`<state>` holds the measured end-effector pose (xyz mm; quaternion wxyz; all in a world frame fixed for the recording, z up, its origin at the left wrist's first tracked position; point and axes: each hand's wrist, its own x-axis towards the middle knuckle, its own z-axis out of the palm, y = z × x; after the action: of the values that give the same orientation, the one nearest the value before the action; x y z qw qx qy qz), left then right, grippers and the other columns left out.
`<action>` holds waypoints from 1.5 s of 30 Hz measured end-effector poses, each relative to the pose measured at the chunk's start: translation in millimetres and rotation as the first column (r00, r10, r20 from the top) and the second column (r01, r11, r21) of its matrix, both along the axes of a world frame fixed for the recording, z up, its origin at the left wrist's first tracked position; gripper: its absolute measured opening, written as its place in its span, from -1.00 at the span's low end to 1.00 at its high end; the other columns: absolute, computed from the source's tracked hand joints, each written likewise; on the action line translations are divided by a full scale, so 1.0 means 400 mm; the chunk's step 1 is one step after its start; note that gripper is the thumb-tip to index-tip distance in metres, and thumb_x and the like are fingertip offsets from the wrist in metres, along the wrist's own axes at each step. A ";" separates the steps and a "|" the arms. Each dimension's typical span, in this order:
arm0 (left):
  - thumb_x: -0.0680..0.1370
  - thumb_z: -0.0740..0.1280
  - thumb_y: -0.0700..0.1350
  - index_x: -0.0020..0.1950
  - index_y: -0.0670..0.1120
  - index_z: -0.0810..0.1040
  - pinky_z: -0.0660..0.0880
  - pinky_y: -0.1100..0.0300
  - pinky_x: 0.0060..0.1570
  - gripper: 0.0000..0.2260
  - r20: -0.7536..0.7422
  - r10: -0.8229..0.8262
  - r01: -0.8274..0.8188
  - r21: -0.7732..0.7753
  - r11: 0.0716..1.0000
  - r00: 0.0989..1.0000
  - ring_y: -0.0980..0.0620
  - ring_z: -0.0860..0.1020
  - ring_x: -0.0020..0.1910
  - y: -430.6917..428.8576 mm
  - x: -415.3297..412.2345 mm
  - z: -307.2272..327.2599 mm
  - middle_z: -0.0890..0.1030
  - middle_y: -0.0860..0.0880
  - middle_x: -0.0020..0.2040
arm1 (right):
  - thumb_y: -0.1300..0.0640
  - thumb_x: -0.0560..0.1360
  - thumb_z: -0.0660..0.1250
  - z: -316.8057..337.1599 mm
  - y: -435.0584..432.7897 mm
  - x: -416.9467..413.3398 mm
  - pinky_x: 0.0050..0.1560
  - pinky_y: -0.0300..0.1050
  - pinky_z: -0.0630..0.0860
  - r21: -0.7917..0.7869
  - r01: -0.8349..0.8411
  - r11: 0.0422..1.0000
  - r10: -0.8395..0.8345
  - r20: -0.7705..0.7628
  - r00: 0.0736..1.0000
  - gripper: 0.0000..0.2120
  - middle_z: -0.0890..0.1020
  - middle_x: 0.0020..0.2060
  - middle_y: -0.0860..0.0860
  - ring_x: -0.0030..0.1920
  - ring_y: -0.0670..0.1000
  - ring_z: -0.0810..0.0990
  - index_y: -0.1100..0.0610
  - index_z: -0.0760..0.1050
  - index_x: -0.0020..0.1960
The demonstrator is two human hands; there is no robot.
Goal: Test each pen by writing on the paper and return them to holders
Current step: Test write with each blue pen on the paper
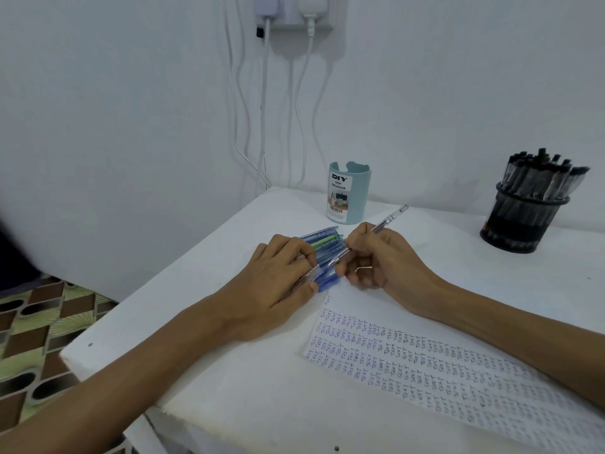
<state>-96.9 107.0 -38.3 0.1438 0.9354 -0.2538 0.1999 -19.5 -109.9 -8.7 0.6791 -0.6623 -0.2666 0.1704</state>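
left hand [284,273] lies on the loose pile of blue pens [322,247], fingers fairly straight and pressing down, gripping nothing as far as i can see. my guess is that this stops the pile rolling on the surface [229,339]. right hand [376,260] is closed round one clear pen [383,224] in a writing hold, with the tip pointing near-left and just beside the pile and the tail sticking out far-right. the tip is off the paper [425,365], so i'm not writing at this moment.

the paper lies near-right under my right forearm, covered in rows of "test". the blue holder [348,194] stands just beyond the pile, probably where the blue ones go back. the black mesh holder [520,221] is far right, well apart and packed with black pens [543,175], so i judge those done.

hard to tell: how many pens are in the pile, since my left fingers cover the near ends. the inside of the blue holder is hidden. i can't read the ink colour of the held pen. the paper's near-right end runs out of frame.
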 end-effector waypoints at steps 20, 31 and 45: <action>0.70 0.07 0.09 -0.01 0.01 0.43 0.24 0.16 0.12 -0.75 0.004 -0.006 0.006 0.036 0.999 1.000 0.12 0.29 0.19 -0.003 0.001 0.003 0.42 0.13 0.21 | 0.20 0.65 0.28 -0.019 0.000 0.011 -0.37 -0.10 0.33 -0.073 -0.064 0.995 0.073 0.127 0.989 -0.79 0.68 -0.23 0.25 -0.30 0.15 0.49 0.22 0.51 -0.14; 0.73 0.00 0.03 0.00 0.12 0.43 0.23 0.15 0.12 -0.75 0.106 0.021 -0.014 -0.068 0.998 0.994 0.13 0.31 0.10 -0.033 -0.010 0.015 0.38 0.20 0.03 | 0.06 0.64 0.30 0.003 0.018 -0.028 -0.40 -0.19 0.27 -0.089 -0.092 0.992 0.108 0.199 0.974 -0.74 0.61 -0.30 0.10 -0.34 0.00 0.45 0.24 0.54 -0.09; 0.61 0.29 0.09 0.19 0.17 0.58 0.31 0.22 0.18 -0.82 0.074 -0.012 0.018 -0.084 0.996 0.997 0.17 0.40 0.30 -0.023 0.004 -0.012 0.53 0.30 0.19 | -0.13 0.56 0.39 0.102 -0.181 0.153 -0.31 -0.21 0.50 -0.794 0.397 0.461 -0.028 0.434 0.901 -0.58 0.67 -0.27 0.04 -0.35 -0.04 0.56 0.23 0.49 0.16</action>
<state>-95.4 97.9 -42.9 0.1753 0.9185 -0.2573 0.2438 41.9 -182.5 32.1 0.2065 -0.9598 -0.1772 0.0687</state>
